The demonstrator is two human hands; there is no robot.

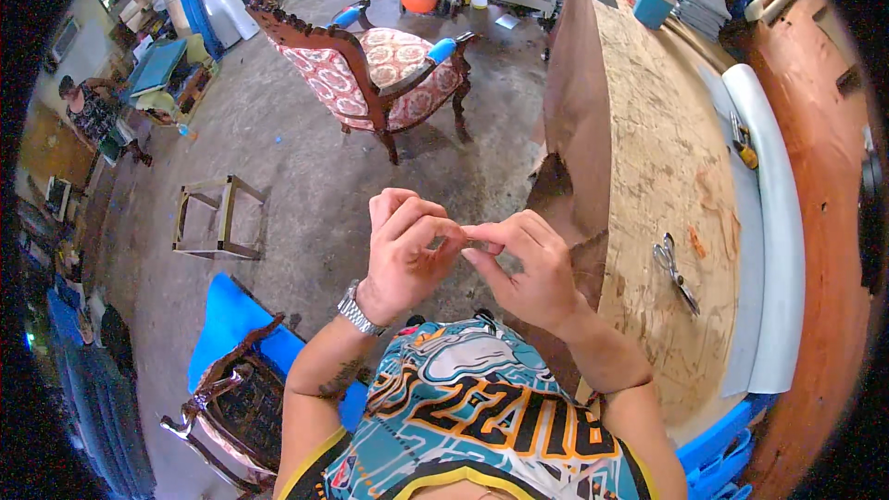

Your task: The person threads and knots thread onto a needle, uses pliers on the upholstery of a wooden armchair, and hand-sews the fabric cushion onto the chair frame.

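Note:
In front of my chest, my left hand (412, 245) and my right hand (526, 264) meet fingertip to fingertip. Thumb and forefinger are pinched together on each hand. Whatever they hold between them is too small to make out. A metal watch (356, 310) circles my left wrist. To the right of my right hand is a plywood-topped workbench (648, 176), on which a pair of scissors (676, 273) lies with a small orange-brown scrap (696, 242) beside it. Brown cloth (579, 120) hangs over the bench's near side.
A carved armchair (384, 79) in red patterned fabric stands ahead on the concrete floor. At left are a bare wooden frame (219, 218) and a dark carved chair frame (236, 412) beside blue material (227, 324). A white roll (773, 231) lies along the bench. Another person (100, 120) sits far left.

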